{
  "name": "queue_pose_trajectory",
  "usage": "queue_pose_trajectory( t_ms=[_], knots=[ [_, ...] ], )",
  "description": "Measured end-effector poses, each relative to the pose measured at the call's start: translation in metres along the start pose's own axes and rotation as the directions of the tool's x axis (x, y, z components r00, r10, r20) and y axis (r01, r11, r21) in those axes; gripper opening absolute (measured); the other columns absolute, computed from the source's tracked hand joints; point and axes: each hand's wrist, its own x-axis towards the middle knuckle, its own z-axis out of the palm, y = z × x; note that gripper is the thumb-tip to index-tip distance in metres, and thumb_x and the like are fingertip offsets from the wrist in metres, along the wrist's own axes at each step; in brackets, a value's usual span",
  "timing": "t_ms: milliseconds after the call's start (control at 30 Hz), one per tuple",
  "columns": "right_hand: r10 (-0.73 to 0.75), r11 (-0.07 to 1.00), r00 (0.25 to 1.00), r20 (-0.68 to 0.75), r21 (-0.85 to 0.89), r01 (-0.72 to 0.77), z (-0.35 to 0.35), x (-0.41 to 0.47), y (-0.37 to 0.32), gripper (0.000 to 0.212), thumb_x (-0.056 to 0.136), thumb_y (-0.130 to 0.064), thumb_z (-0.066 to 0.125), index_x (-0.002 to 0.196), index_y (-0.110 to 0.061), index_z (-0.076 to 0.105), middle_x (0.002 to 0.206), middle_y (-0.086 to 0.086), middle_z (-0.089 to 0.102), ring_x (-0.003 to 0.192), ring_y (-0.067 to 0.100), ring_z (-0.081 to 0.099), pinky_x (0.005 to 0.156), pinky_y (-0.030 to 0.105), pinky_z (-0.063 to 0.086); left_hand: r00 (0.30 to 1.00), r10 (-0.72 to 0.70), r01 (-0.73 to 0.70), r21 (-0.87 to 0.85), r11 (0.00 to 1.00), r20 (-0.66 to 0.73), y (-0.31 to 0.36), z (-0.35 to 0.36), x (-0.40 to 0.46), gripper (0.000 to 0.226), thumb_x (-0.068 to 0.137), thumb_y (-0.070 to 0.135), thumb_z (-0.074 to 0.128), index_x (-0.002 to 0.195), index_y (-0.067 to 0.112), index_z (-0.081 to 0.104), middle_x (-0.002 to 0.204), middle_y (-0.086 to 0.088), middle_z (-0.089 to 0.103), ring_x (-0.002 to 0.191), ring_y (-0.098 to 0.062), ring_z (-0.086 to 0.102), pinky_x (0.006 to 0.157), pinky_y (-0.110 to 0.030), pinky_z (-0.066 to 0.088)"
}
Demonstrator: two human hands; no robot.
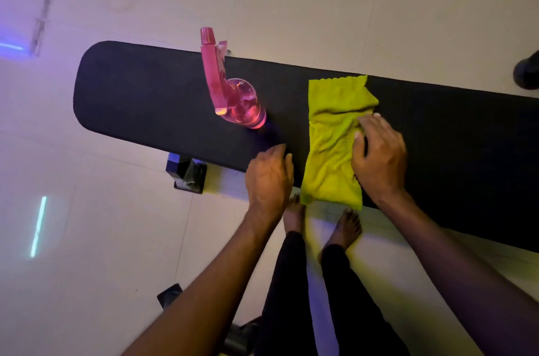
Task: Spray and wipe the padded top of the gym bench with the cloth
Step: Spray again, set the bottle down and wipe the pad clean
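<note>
Yellow-green cloth lies spread across the black padded top of the gym bench, from the far edge to the near edge, where its lower corner hangs a little over the side. The right hand rests flat on the right part of the cloth, palm down, fingers spread and pointing to the left, pressing the fabric into folds; it does not grip the cloth but lies open on it. The left hand is just left of the cloth, on the near edge of the bench, with the fingers loosely curved and nothing inside them; it is close to the cloth but does not touch it.

Further left, a pink spray bottle stands upright on the pad, apart from both hands, its nozzle pointing to the far side. Below the bench edge two bare feet stand on the pale floor. One black bench foot shows under the near edge, left of the left hand.
</note>
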Motion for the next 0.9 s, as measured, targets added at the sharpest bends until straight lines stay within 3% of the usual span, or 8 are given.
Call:
queue_pose_trajectory(
  t_ms=[100, 167, 367, 500, 600, 700, 900],
  knots=[
    [0.207, 0.978, 0.978, -0.01, 0.019, -0.207, -0.011, -0.006, 0.002, 0.029, 0.101, -0.02, 0.06, 0.125, -0.006, 0.067, 0.111, 0.017, 0.076, 0.107, 0.042, 0.067, 0.092, 0.047, 0.046, 0.999, -0.038, 0.041, -0.112, 0.993, 0.029, 0.022, -0.002, 0.018, 0.027, 0.104, 0.037, 0.052, 0.113, 0.019, 0.07, 0.108, -0.004, 0.073, 0.1, -0.024, 0.067, 0.079, -0.038, 0.052],
    [0.305, 0.952, 0.95, 0.058, 0.015, -0.307, -0.011, -0.006, -0.002, 0.031, 0.1, -0.027, 0.065, 0.123, -0.007, 0.062, 0.105, 0.015, 0.074, 0.105, 0.041, 0.065, 0.091, 0.047, 0.046, 0.988, -0.119, 0.139, -0.23, 0.963, 0.098, 0.037, 0.001, 0.028, 0.027, 0.099, 0.041, 0.06, 0.111, 0.019, 0.07, 0.106, -0.004, 0.075, 0.098, -0.026, 0.069, 0.08, -0.038, 0.054],
    [0.49, 0.855, 0.848, 0.204, 0.076, -0.512, -0.001, 0.004, -0.024, 0.036, 0.094, -0.027, 0.074, 0.12, -0.011, 0.055, 0.12, 0.016, 0.07, 0.116, 0.04, 0.064, 0.091, 0.044, 0.048, 0.918, -0.361, 0.395, -0.463, 0.794, 0.165, 0.059, 0.018, 0.038, 0.015, 0.09, 0.031, 0.075, 0.09, 0.018, 0.069, 0.088, 0.0, 0.073, 0.09, -0.024, 0.071, 0.076, -0.031, 0.053],
    [0.518, 0.81, 0.824, 0.228, 0.18, -0.559, 0.002, 0.012, -0.033, 0.024, 0.094, -0.017, 0.074, 0.112, -0.008, 0.063, 0.119, 0.015, 0.069, 0.117, 0.036, 0.063, 0.097, 0.043, 0.046, 0.89, -0.431, 0.418, -0.642, 0.642, 0.149, 0.041, 0.015, 0.032, 0.017, 0.088, 0.026, 0.077, 0.094, 0.011, 0.073, 0.086, -0.005, 0.075, 0.081, -0.018, 0.069, 0.083, -0.036, 0.058],
    [0.546, 0.777, 0.809, 0.217, 0.23, -0.586, 0.005, 0.01, -0.043, 0.032, 0.092, -0.014, 0.076, 0.118, -0.009, 0.058, 0.122, 0.014, 0.068, 0.119, 0.034, 0.062, 0.1, 0.042, 0.044, 0.863, -0.467, 0.46, -0.681, 0.57, 0.192, 0.025, 0.017, 0.023, 0.018, 0.089, 0.027, 0.077, 0.099, 0.012, 0.073, 0.089, -0.006, 0.076, 0.086, -0.02, 0.072, 0.087, -0.041, 0.06],
    [0.628, 0.693, 0.741, 0.238, 0.262, -0.672, 0.009, 0.008, -0.053, 0.042, 0.091, -0.017, 0.078, 0.125, -0.011, 0.055, 0.125, 0.014, 0.07, 0.125, 0.036, 0.061, 0.105, 0.043, 0.043, 0.849, -0.452, 0.49, -0.727, 0.48, 0.274, 0.016, 0.018, 0.021, 0.022, 0.09, 0.029, 0.078, 0.102, 0.012, 0.072, 0.093, -0.01, 0.076, 0.086, -0.022, 0.072, 0.086, -0.047, 0.062],
    [0.696, 0.632, 0.646, 0.314, 0.16, -0.758, 0.015, 0.014, -0.061, 0.033, 0.089, -0.029, 0.082, 0.114, -0.01, 0.072, 0.128, 0.014, 0.072, 0.127, 0.039, 0.062, 0.107, 0.046, 0.042, 0.854, -0.397, 0.508, -0.698, 0.504, 0.335, 0.011, 0.017, 0.029, 0.017, 0.088, 0.035, 0.079, 0.09, 0.018, 0.079, 0.074, 0.003, 0.071, 0.066, -0.011, 0.06, 0.072, -0.034, 0.057]
  ],
)
